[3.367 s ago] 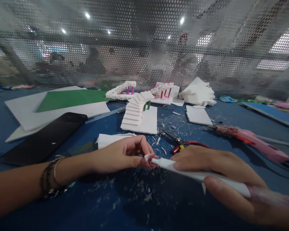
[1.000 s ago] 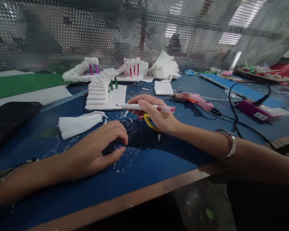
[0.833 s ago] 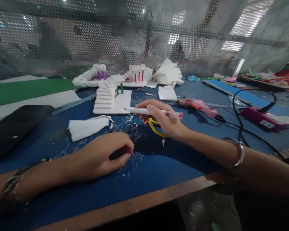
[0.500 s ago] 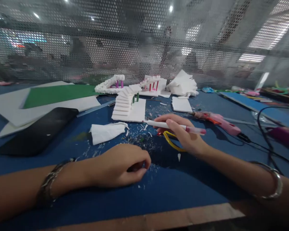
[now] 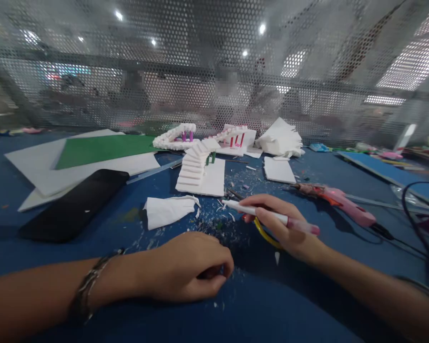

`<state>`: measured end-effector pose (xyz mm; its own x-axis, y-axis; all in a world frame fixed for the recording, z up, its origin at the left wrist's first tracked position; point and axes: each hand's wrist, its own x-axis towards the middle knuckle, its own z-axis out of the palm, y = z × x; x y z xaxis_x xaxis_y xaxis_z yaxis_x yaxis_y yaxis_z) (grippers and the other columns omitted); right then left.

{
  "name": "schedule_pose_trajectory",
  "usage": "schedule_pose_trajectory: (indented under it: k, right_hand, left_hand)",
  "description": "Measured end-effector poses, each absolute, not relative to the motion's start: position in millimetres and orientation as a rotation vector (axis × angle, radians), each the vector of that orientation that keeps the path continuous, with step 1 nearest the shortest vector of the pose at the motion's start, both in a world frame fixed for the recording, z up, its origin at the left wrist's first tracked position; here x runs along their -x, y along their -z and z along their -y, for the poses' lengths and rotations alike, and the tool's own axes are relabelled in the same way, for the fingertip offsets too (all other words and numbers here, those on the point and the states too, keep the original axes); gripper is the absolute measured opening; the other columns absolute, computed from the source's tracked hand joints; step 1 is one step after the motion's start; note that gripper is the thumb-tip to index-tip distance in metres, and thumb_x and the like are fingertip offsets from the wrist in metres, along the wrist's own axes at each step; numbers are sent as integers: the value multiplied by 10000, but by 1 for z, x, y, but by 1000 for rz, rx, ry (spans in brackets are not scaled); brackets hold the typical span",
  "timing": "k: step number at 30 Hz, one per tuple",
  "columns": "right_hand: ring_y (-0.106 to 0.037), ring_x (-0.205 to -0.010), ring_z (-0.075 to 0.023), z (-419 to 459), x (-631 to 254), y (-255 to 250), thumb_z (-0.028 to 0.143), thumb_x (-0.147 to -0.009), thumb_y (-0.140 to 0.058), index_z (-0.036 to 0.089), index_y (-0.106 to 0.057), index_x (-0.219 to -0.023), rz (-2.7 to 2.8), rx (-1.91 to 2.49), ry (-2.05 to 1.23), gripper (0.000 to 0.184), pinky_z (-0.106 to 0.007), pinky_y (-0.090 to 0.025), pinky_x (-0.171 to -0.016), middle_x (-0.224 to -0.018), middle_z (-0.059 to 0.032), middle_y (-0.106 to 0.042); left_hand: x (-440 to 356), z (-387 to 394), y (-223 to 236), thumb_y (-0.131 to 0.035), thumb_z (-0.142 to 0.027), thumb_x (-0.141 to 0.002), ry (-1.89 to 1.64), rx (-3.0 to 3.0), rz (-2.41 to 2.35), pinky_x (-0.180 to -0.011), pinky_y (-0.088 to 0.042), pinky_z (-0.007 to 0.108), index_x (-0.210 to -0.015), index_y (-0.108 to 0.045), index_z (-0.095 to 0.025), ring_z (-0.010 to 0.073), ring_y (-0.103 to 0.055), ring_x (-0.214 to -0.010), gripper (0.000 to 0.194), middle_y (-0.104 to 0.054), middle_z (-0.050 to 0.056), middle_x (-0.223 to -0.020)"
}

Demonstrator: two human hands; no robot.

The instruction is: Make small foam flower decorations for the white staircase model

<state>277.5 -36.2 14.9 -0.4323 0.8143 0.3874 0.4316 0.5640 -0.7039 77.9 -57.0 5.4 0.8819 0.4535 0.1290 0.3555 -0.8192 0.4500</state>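
My left hand (image 5: 198, 267) rests on the blue table as a loosely curled fist, with nothing visible in it. My right hand (image 5: 277, 219) grips a white pen (image 5: 250, 208) with a pinkish-red rear end. Its tip points left, just short of the front right corner of a small white staircase model (image 5: 193, 171) with green posts. Beneath the right hand lies a yellow-handled tool (image 5: 266, 235), mostly hidden. Between the hands and the model are a crumpled white tissue (image 5: 169, 213) and white scraps.
A black phone (image 5: 76, 205) lies at left, before white and green sheets (image 5: 103, 148). Two more stair models (image 5: 175, 137) and a pile of white pieces (image 5: 280, 138) stand behind, near a perforated metal screen. At right are a pink glue gun (image 5: 343, 202) with its cable and a blue board (image 5: 389, 176).
The view has tilted slightly, so the scene sits lower and further right. The pen tip has drawn back a little from the model's corner. My left fist stays in place.
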Motion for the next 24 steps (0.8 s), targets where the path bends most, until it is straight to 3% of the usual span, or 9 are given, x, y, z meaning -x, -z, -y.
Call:
schedule_pose_trajectory:
  k: [11, 16, 19, 24]
  right_hand:
    - [-569, -797, -127, 30, -279, -16, 147, -774, -466, 150, -539, -922, 2416, 716, -295, 165, -252, -460, -696, -842, -67, -614]
    - [-569, -836, -134, 27, -280, -16, 112, -769, -434, 185, -511, -961, 2492, 683, -115, 219, -266, -460, -709, -878, -65, -615]
    - [-562, -755, -128, 25, -284, -14, 70, -743, -408, 181, -522, -971, 2551, 673, -45, 278, -242, -448, -632, -833, -57, -604]
    - [-464, -483, -120, 24, -289, -11, 28, -620, -388, 150, -553, -952, 2686, 732, 138, 391, -231, -333, -461, -575, -10, -545]
  left_hand:
    - [-74, 51, -16, -472, -98, -701, -318, -2653, -515, -585, -397, 191, -754, -537, -164, 115, -524, -608, 107, -611, 10, -682]
    - [-56, 38, -36, -448, -132, -739, -323, -2706, -741, -588, -369, 214, -766, -544, -179, 130, -521, -628, 111, -600, 7, -707]
    - [-37, 23, -44, -419, -239, -784, -270, -2677, -1092, -562, -344, 235, -780, -555, -181, 152, -521, -631, 148, -589, 21, -710]
    - [-13, 0, -37, -476, -344, -734, -172, -2561, -1528, -639, -334, 311, -938, -544, -104, 277, -496, -854, 322, -548, 156, -956]
